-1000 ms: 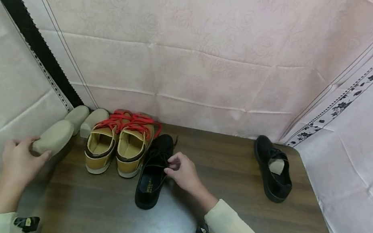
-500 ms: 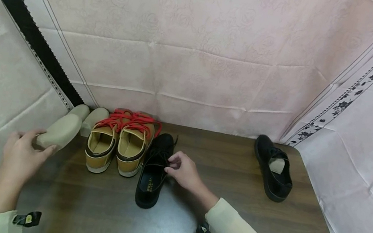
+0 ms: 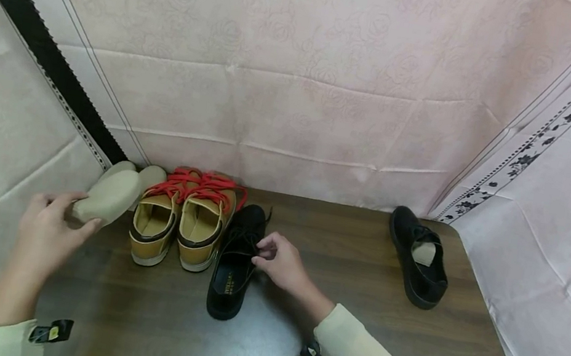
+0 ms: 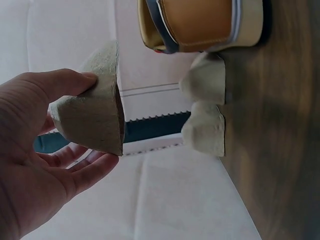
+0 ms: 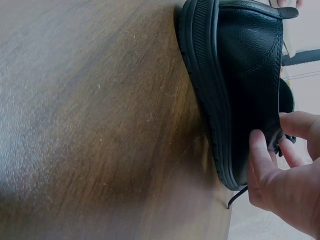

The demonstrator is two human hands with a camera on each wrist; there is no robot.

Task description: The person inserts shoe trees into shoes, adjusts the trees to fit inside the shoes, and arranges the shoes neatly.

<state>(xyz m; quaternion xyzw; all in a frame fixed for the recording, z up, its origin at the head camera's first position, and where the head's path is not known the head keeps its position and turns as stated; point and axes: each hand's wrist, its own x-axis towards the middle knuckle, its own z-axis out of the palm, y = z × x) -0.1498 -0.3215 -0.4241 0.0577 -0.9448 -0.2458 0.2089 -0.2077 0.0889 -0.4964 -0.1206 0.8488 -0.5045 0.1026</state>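
My left hand [image 3: 49,234] grips a grey-beige moulded-pulp shoe insert [image 3: 108,197] between thumb and fingers. In the left wrist view this insert [image 4: 92,110] is raised off the wooden surface, its hollow edge facing away from the palm. Two similar pulp inserts [image 4: 204,129] stand side by side beyond it, against the cloth. At the centre, my right hand [image 3: 284,265] pinches the side edge of a black lace-up shoe [image 3: 226,299]. Seen from the right wrist, the thumb is at the opening's rim and the fingers lie on the black leather [image 5: 250,65]. The shoe stands upright on its sole.
Two tan shoes with red laces [image 3: 199,245] stand between the inserts and the black shoe. Another black shoe [image 3: 418,274], with a pale piece inside, sits at the far right. Patterned cloth [image 3: 301,112] closes off the back and sides of the wooden surface [image 3: 342,243].
My left hand has carried the pulp insert rightward and slightly up, so it now overlaps both standing inserts in the head view. The right hand and the black shoe have not moved.
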